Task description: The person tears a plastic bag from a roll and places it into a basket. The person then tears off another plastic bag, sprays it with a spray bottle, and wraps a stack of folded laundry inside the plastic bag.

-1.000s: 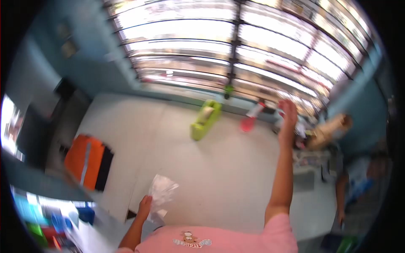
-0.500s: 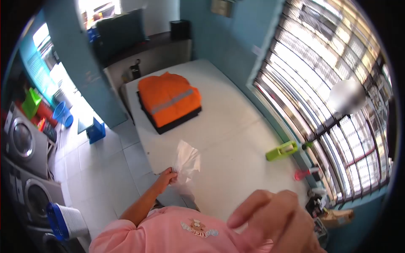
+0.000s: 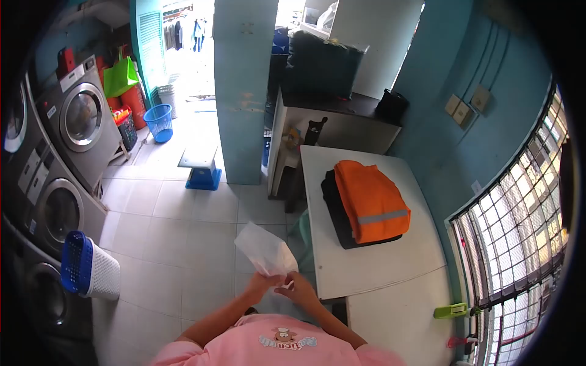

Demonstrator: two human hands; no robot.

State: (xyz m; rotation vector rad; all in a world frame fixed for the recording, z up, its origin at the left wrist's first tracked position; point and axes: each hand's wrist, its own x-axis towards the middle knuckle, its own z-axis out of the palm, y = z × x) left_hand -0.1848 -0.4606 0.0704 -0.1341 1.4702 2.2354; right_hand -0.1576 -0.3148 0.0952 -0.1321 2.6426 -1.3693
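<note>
A clear, thin plastic bag (image 3: 267, 249) hangs out in front of my body, over the tiled floor left of the table. My left hand (image 3: 266, 285) is closed on its near edge. Right beside it, my right hand (image 3: 298, 289) pinches at the same edge, fingers bent and nearly touching the left ones. On the white table (image 3: 384, 282) lies a folded orange garment (image 3: 373, 201) with a grey stripe, stacked on a black folded one (image 3: 332, 210).
A green tape dispenser (image 3: 450, 311) and a red object (image 3: 461, 342) are near the barred window. Washing machines (image 3: 82, 117) line the left side, with a white and blue basket (image 3: 104, 274) before them. A blue stool (image 3: 203, 177) stands near the pillar (image 3: 243, 91).
The view has swung left toward the machines and doorway. My right hand has come from the window side to the bag, joining my left hand.
</note>
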